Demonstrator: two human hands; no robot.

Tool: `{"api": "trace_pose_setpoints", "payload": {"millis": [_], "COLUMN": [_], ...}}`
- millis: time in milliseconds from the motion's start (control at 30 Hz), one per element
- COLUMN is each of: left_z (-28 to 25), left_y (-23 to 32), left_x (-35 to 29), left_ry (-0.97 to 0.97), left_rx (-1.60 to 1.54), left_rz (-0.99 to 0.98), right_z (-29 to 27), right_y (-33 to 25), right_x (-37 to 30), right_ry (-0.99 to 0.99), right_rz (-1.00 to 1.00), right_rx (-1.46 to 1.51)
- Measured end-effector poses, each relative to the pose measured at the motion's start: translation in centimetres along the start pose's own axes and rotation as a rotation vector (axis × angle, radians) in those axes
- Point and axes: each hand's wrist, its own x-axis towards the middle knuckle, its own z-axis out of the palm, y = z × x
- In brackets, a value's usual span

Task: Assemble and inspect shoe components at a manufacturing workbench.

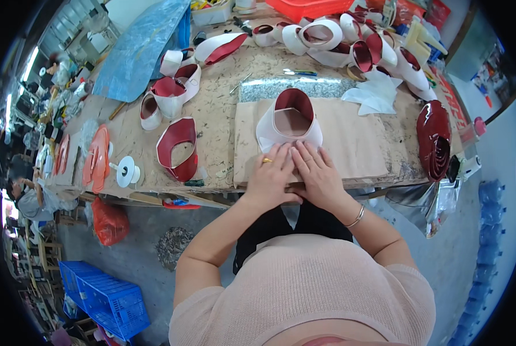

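A white shoe upper with a dark red lining (268, 128) stands on a brown padded work surface (359, 147), its opening facing up. My left hand (270, 177) lies flat along its near edge, fingers stretched forward, a gold ring on one. Beside it my right hand (317, 173) also rests flat on the near edge, fingers extended. The two hands almost meet in the middle. The part of the upper's edge under my fingertips is hidden. Farther left on the table lies another upper, red inside (167, 155).
Several white-and-red uppers (321, 36) are heaped at the back right. White cut sheets (373, 92) lie before them. Nested dark red glossy pieces (433, 138) stand at the right edge. On the left are a white spool (127, 171), orange-red pieces (98, 155) and a blue sheet (139, 52).
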Motion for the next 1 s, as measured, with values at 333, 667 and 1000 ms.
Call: {"api": "trace_pose_setpoints", "payload": {"millis": [333,667,1000], "left_z": [-1.0,-1.5,-2.2], "left_y": [0.5,-4.0,0.4], "left_x": [-4.7,4.2,4.6], "left_ry": [0.1,0.556,0.651], "left_rx": [0.064,-1.606,-1.563], "left_rz": [-0.13,-0.34,-0.111], "right_z": [1.1,-1.9,3.8], "right_y": [0.9,-2.5,10.2], "right_x": [-3.0,4.7,11.5], "right_ry": [0.219,-0.044,0.168], "right_rz": [-0.206,0.381,0.326], "right_rx": [-0.057,2.038,2.217]}}
